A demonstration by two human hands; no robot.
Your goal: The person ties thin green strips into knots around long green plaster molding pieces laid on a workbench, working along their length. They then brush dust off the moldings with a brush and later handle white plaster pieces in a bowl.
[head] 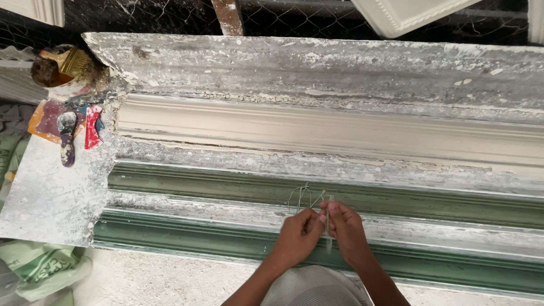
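Both my hands, left (296,233) and right (344,228), pinch fibre strands (303,197) closed (near green mould (453,205)); none laid yet, cream cast (340,133) already poured far.

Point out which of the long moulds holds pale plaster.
The upper mould, filled cream-white; both moulds nearer the hands are empty green channels.

A long workbench (340,62), crusted with white plaster, carries three moulds lengthwise: a cream-filled mould (328,133) in the middle and two green moulds (226,187) (198,238) nearer than it. Left of the cream mould lie a small pot with a brush (59,71), a scraper (67,136) and a red tool (92,127).
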